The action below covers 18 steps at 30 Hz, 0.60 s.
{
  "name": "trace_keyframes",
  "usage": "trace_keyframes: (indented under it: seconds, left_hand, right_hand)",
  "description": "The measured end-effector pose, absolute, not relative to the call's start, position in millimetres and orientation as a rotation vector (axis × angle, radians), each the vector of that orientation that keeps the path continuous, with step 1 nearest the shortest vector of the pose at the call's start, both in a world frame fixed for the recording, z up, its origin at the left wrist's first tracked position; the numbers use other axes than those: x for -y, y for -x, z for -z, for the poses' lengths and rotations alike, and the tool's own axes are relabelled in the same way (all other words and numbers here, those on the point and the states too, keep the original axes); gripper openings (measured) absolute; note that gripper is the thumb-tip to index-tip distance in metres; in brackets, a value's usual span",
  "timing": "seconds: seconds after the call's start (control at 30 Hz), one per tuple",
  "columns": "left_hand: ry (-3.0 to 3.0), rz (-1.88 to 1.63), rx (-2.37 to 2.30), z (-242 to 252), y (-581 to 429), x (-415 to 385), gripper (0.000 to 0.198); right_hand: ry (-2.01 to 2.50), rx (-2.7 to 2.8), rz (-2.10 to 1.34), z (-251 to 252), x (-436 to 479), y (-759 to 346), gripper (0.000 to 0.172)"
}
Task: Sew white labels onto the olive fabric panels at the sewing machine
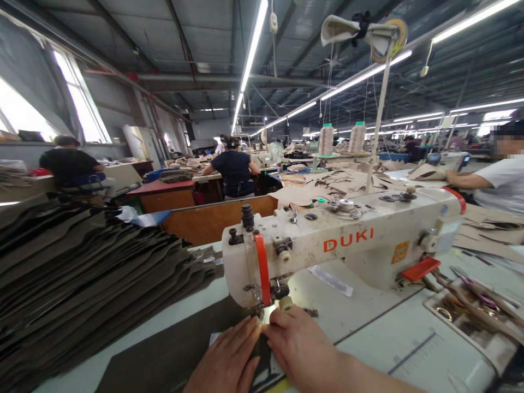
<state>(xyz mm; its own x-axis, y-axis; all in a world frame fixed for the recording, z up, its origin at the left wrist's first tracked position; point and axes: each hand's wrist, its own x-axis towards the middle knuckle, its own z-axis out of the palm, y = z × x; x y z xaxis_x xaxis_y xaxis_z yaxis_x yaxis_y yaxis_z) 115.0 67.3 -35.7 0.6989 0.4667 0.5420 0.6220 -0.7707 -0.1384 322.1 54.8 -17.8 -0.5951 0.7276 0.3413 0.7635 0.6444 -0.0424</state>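
A white sewing machine (295, 240) with orange trim stands before me. Under its needle area lies a dark grey-brown fabric piece (155, 349) that stretches left across the table. My left hand (229, 355) rests flat on this fabric, fingers extended toward the presser foot. Close beside it, on the right, my right hand (301, 344) has its fingers curled at the fabric's edge by the needle; its fingertips are partly hidden. A small white piece (214, 338) peeks out beside my left hand. The needle (261, 312) is mostly covered by my fingertips.
A tall stack of dark fabric pieces (82, 295) fills the left side. On the right, a tray (462, 333) holds scissors and small tools. A clear packet (331, 281) lies behind the machine arm. Thread cones (326, 141) stand behind; several people work at other tables.
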Motion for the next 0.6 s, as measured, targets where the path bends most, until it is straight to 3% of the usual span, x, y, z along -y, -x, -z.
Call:
trace_keyframes:
  seconds: [0.6]
  left_hand:
    - [2.529,0.712,0.927,47.9,-106.5,-76.5,0.036]
  right_hand:
    - [1.207,2.51,0.148,15.1,-48.9,-324.9,0.009]
